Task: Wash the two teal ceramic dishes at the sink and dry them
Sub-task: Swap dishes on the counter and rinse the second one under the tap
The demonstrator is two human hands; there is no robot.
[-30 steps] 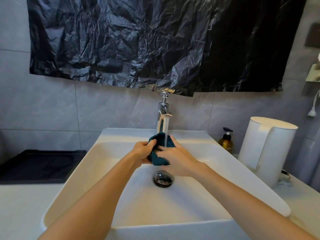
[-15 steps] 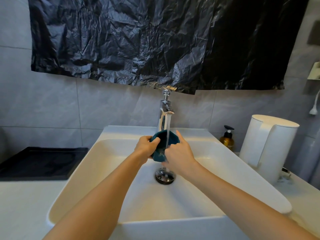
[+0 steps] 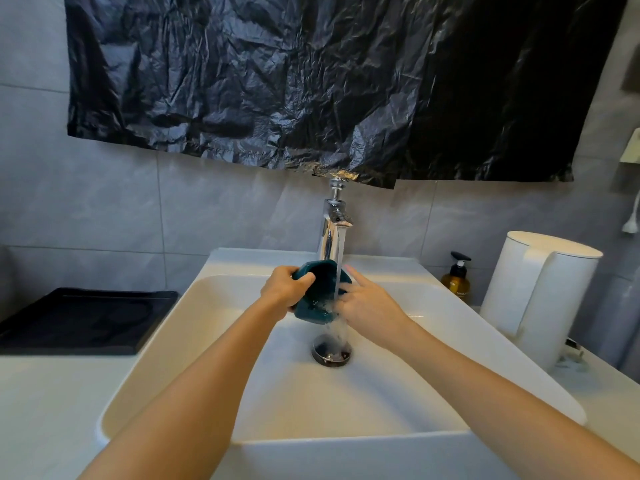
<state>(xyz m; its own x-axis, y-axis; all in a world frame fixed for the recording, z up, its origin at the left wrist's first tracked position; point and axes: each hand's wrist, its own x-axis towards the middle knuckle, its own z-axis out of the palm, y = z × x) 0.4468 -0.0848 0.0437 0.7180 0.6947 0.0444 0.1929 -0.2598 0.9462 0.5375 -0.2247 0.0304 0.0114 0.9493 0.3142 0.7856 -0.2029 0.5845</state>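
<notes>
Teal dish [image 3: 320, 284] tilted under running faucet [image 3: 333, 233], above sink [image 3: 207, 341] drain.
At dish's 9 o'clock, left hand [image 3: 284, 289] grips rim, fingers curled. At its 3 o'clock, right hand [image 3: 369, 304] has index straight on rim; other fingers hidden, can't tell. Amber pump bottle [image 3: 457, 284] at sink's 2 o'clock, label unreadable.

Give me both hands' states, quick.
Left hand: grips the teal dish by its rim.
Right hand: index finger straight, other fingers inside the dish; grip cannot be told.

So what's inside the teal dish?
Tap water pours into the teal dish and splashes; the right hand reaches in beside the stream. Splash and hand cover the dish's bottom.
</notes>
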